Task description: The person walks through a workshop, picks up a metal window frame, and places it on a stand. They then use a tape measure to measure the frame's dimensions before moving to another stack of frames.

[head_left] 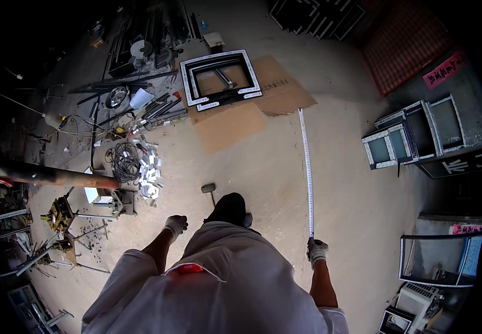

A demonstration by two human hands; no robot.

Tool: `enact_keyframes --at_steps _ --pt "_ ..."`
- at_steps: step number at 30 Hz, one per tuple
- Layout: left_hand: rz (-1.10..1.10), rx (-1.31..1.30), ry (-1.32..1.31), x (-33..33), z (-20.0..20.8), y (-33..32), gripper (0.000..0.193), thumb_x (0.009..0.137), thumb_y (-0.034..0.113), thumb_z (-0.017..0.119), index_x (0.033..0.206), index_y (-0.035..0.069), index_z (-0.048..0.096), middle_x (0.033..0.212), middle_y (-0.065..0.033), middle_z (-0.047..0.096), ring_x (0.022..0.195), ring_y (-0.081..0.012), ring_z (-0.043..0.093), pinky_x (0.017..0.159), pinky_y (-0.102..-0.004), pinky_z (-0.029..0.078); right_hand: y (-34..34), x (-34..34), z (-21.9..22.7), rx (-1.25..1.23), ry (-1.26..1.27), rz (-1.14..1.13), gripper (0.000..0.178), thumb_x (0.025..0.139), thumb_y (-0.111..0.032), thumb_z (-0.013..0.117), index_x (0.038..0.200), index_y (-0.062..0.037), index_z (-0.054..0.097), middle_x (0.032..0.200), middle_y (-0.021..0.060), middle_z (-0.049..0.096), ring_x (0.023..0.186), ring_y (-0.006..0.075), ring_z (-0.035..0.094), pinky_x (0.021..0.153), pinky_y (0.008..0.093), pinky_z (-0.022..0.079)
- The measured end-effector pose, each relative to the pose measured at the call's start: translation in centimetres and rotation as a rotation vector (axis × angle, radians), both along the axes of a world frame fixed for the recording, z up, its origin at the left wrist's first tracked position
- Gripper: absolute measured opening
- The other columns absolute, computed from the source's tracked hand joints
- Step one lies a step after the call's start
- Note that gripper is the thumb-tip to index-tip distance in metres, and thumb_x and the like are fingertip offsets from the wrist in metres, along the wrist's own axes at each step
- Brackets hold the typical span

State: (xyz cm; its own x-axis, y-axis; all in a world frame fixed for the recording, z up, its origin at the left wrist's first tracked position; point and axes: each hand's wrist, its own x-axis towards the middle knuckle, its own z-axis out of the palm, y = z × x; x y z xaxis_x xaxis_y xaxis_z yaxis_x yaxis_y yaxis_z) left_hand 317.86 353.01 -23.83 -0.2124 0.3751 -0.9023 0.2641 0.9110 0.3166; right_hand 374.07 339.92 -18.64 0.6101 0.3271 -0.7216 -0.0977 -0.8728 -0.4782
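In my gloved right hand (317,251) is the body end of a tape measure, with the fingers wrapped round it. Its pale blade (307,167) runs out straight ahead, the far tip by the corner of a flat cardboard sheet (285,92). My left hand (176,224), also gloved, hangs beside my body with curled fingers; whether anything lies inside them I cannot make out. Just ahead of it on the floor is a mallet (208,188) with a dark head. A black and white window frame (196,103) rests on the cardboard farther off.
A coil of cable (124,161) and a heap of small metal offcuts (151,172) lie to the left. Beyond my left hand stands a metal machine (121,203) near a thick dark post (57,173). Several glazed window frames (419,133) lean at the right wall.
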Motion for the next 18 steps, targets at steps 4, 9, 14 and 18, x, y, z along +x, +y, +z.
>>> enact_keyframes --at_steps 4,9,14,18 --pt "0.089 0.016 -0.147 6.5 -2.1 7.4 0.022 0.088 0.025 0.052 0.085 0.007 0.064 0.073 -0.0046 0.064 0.058 -0.0159 0.057 0.048 -0.0318 0.043 14.5 6.0 0.8 0.171 -0.057 0.151 0.031 0.089 -0.03 0.063 0.065 -0.011 0.061 0.045 -0.0014 0.047 0.033 0.0117 0.043 0.031 0.0284 0.031" --pt "-0.063 0.037 -0.148 16.0 -1.8 20.6 0.019 0.091 0.024 0.055 0.085 0.009 0.064 0.076 -0.0038 0.065 0.061 -0.0145 0.06 0.053 -0.0302 0.045 27.6 8.7 1.5 0.19 -0.015 0.2 0.032 0.089 -0.031 0.066 0.067 -0.0067 0.066 0.049 -0.0027 0.049 0.038 0.0083 0.039 0.038 0.0283 0.03" --pt "-0.217 0.052 -0.039 24.3 -1.6 38.3 0.021 0.089 0.025 0.054 0.08 0.009 0.065 0.068 -0.0037 0.062 0.058 -0.0151 0.057 0.05 -0.0309 0.044 28.7 14.7 -3.2 -0.138 -0.048 0.277 0.037 0.088 -0.035 0.065 0.066 -0.0049 0.069 0.051 0.0006 0.056 0.044 0.0134 0.047 0.045 0.0319 0.037" --pt "-0.385 0.252 -0.044 31.0 0.0 53.8 0.026 0.088 0.028 0.053 0.082 0.006 0.065 0.074 -0.0059 0.066 0.064 -0.0154 0.06 0.055 -0.0318 0.045 31.5 19.6 -2.1 -0.106 -0.04 0.186 0.039 0.089 -0.034 0.065 0.06 -0.0086 0.06 0.046 -0.001 0.048 0.036 0.0127 0.044 0.037 0.0308 0.033"
